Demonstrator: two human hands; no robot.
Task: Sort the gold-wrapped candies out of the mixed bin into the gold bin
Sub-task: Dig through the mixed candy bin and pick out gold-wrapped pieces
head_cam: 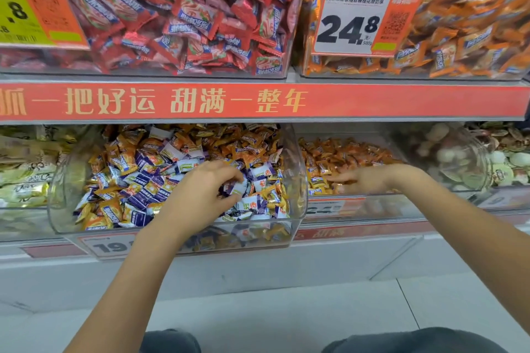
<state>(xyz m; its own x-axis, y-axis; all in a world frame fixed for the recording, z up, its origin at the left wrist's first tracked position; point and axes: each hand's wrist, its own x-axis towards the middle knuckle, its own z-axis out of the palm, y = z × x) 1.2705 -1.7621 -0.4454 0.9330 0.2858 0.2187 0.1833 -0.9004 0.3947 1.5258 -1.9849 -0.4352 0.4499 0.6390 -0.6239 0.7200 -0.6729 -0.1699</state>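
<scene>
The left hand [206, 189] is lowered into the mixed bin [298, 180], its fingers curled over the heap and apparently pinching a wrapped piece, though which colour is pinched cannot be told. The right hand [364, 180] is stretched flat, fingers straight, over the gold bin [358, 210] and appears empty, though it is motion-blurred. The gold-wrapped candies [129, 160] are judged light, crinkly and slippery; a pinch at a twisted or crimped wrapper end is likely to serve best. They are scattered among purple-and-white pieces, mostly at ten to twelve o'clock of the left hand, with a few at three o'clock against the bin wall. The gold bin lies at three o'clock, just beside the mixed bin on the same shelf.
</scene>
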